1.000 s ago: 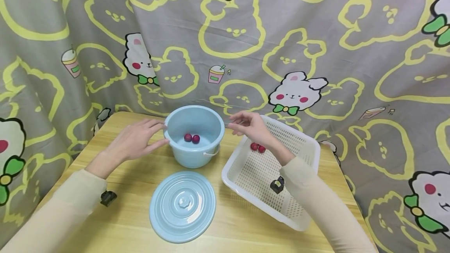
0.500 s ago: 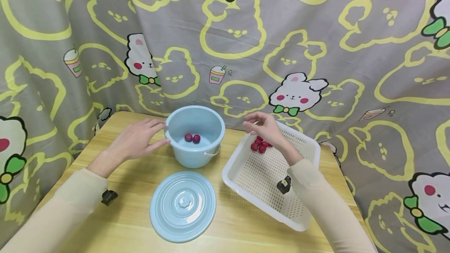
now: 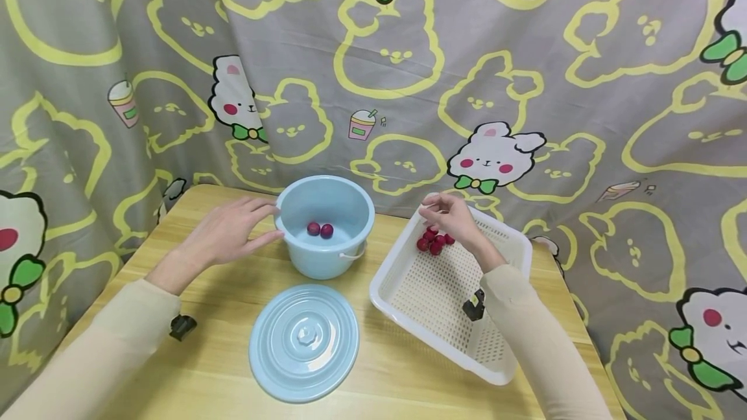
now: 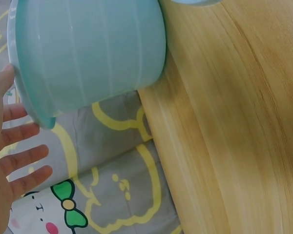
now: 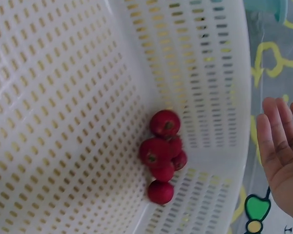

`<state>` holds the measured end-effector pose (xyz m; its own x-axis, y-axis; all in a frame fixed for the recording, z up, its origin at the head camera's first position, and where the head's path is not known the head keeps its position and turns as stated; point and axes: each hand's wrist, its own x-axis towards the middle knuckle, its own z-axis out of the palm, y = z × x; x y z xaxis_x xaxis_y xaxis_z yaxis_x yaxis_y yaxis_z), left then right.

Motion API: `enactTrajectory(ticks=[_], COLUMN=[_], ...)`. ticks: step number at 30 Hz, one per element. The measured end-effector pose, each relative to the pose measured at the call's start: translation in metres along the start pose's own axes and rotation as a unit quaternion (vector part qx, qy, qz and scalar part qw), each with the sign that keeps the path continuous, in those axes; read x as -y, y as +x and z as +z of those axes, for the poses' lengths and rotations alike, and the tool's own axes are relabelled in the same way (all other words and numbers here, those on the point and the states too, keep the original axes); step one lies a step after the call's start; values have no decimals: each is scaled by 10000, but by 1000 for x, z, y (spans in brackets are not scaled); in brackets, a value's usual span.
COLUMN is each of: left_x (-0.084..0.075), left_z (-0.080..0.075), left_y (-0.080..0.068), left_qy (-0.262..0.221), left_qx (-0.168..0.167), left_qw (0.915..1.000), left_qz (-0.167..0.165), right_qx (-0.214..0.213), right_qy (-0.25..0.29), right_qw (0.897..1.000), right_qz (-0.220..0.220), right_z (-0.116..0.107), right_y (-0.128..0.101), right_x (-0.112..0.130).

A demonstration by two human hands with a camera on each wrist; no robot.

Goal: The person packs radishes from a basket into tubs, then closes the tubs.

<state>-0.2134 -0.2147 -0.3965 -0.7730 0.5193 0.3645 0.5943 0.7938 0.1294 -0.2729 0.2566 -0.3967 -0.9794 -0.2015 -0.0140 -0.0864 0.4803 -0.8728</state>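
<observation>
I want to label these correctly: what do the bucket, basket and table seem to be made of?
Bucket: probably plastic, smooth with a soft sheen, by its even colour and rounded rim.
Basket: likely moulded plastic, lightly shiny; regular slots pierce it.
Table: smooth, wood-grain surface; solid wood or laminate, I cannot tell.

2 plain cream sleeves (image 3: 111,336); 2 small black wrist devices (image 3: 183,327).

The right hand (image 3: 458,218) partly hides red fruits (image 3: 436,248) in the head view. The left wrist view crops the bucket (image 4: 90,51).
</observation>
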Motion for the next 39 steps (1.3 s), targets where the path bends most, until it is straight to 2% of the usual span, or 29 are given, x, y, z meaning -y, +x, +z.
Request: enactTrajectory(ticks=[8,19,28,39], left_x=[0,0,0,0], left_z=[1,2,2,1], left_y=[0,1,0,0], left_qy=[33,-7,-10,-11], left_qx=[-104,-66,-96,-68], left_qw=[9999,10000,9999,10000], left_qz=[38,23,36,65], right_qx=[92,167,384,387], right_qy=[-233,-665,-756,-1382], right_qw=[9994,9938,9913,9823], right_qz=[236,874,1005,1203], right_z=[-5,-7,-10,-15], right_y=[3,2,-2,-7], right_x=[-21,-38,-49,-57])
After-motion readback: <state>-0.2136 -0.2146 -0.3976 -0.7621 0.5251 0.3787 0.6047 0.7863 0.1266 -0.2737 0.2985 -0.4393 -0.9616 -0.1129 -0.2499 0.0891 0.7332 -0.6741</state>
